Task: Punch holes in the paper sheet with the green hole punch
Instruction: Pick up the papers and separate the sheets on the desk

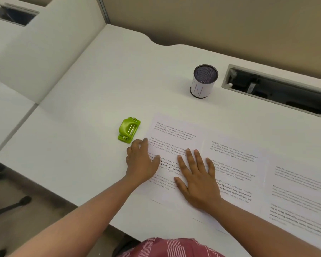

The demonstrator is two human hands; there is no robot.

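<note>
A green hole punch (128, 129) lies on the white desk, just left of a printed paper sheet (172, 134). My left hand (143, 162) rests on the sheet's left edge, fingers loosely curled, fingertips a short way below and right of the punch and not touching it. My right hand (196, 179) lies flat on the sheet with fingers spread, pressing it to the desk. Neither hand holds anything.
Two more printed sheets (235, 164) (298, 197) lie to the right in a row. A mesh pen cup (202, 82) stands behind the papers. A cable slot (278, 89) opens at the desk's back right. A partition wall (211, 21) backs the white desk (82, 145).
</note>
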